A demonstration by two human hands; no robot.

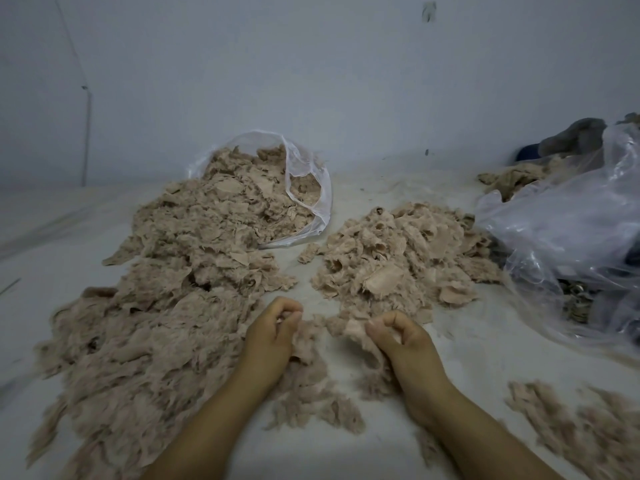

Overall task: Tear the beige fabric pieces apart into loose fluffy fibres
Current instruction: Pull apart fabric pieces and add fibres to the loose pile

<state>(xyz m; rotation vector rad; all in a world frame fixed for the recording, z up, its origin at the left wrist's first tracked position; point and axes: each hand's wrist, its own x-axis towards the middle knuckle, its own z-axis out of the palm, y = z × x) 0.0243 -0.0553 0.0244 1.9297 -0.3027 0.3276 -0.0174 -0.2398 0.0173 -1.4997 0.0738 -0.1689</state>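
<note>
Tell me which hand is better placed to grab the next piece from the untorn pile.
Probably the right hand. It sits just below the pile of fabric pieces, though it pinches a scrap. The left hand lies nearer the fluffy fibres.

Centre: the left hand (273,327) and right hand (398,336) lie side by side, near each other, each pinching an end of one fabric piece (353,332) between them.
9 to 11 o'clock: a big fibre heap (166,292) runs from the near left edge back into the mesh bag (311,188).
12 o'clock: the mesh bag lies on its side against the wall (311,81), mouth toward the hands.
1 o'clock: a pile of fabric pieces (401,254), just right of the bag.
2 to 3 o'clock: a plastic bag (561,237), touching that pile.
4 o'clock: a small fibre patch (571,420) on the floor (485,341).
</note>
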